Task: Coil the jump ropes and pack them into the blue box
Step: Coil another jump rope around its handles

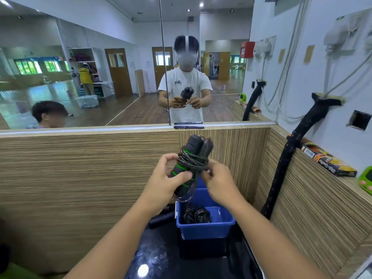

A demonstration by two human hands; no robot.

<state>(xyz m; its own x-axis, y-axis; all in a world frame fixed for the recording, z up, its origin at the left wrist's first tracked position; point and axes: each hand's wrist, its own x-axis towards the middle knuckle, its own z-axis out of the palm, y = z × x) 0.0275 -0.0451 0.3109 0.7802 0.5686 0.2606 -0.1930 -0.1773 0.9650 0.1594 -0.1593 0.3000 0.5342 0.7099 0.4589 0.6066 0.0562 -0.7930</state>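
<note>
I hold a black jump rope (193, 154) with green-ringed handles up in front of me, its thin cord wound around the two handles. My left hand (167, 178) grips the handles from the left. My right hand (217, 182) pinches the cord on the right side of the bundle. Below them the blue box (205, 228) stands on a dark glossy surface. Another coiled black rope (196, 216) lies inside it. A loose loop of cord hangs under my left hand above the box.
Wood-grain walls enclose the spot on the left, far side and right. A dark roll (161, 218) lies left of the box. A thick black hose (281, 168) runs down the right wall. A mirror above shows me and another person; a pen (189, 127) lies on the ledge.
</note>
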